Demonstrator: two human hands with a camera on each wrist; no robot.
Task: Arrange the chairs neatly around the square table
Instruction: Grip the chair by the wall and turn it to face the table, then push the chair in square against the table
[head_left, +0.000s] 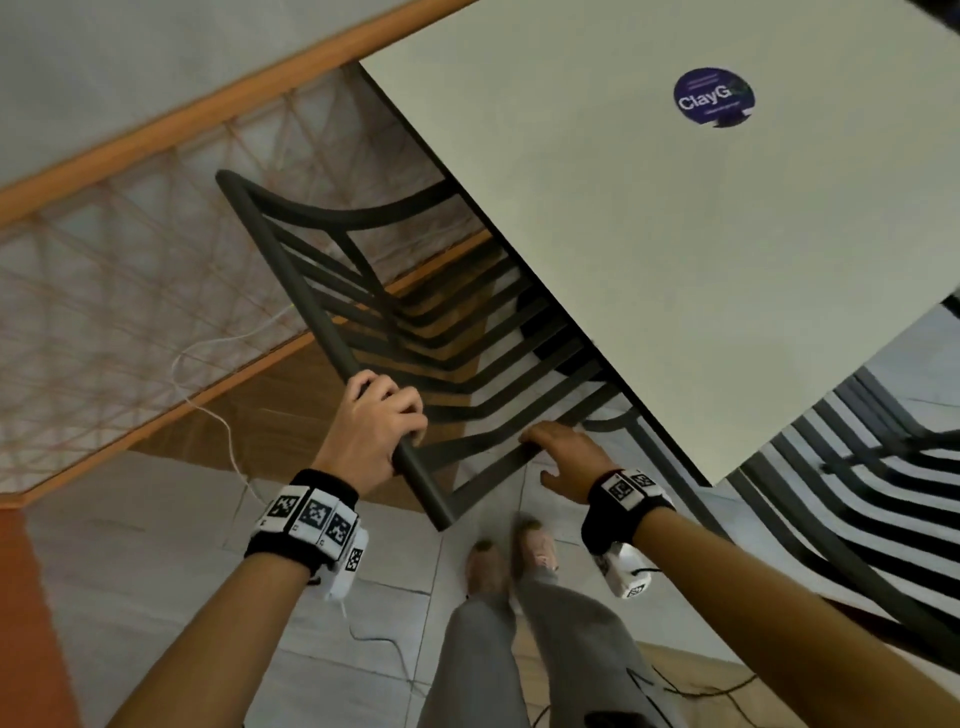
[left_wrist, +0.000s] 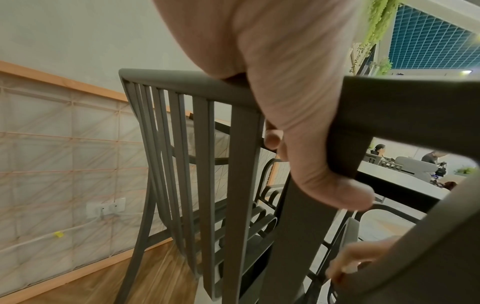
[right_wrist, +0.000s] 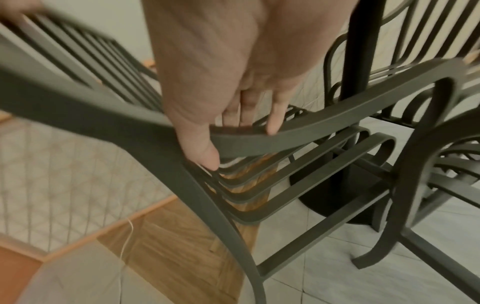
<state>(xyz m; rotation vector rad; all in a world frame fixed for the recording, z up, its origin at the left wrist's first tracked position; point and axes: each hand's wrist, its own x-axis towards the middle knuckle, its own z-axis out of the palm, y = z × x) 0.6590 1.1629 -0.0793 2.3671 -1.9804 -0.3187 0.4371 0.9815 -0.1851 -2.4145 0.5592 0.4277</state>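
Observation:
A dark metal chair (head_left: 441, 332) with a slatted back and seat stands partly under the left edge of the white square table (head_left: 675, 234). My left hand (head_left: 382, 421) grips the top rail of the chair's back (left_wrist: 202, 144), with the fingers wrapped round it (left_wrist: 298, 102). My right hand (head_left: 566, 452) holds the chair's right armrest (right_wrist: 337, 123); its fingers hook over the rail and its thumb sits on the near side (right_wrist: 221, 72). A second matching chair (head_left: 857, 493) stands at the table's near right side.
A low lattice wall panel (head_left: 130, 260) with a wooden frame runs just behind the chair. A white cable (head_left: 208, 374) trails along the floor by it. The table's black pedestal (right_wrist: 363, 51) rises between the chairs. My feet (head_left: 509, 561) stand on tiles behind the chair.

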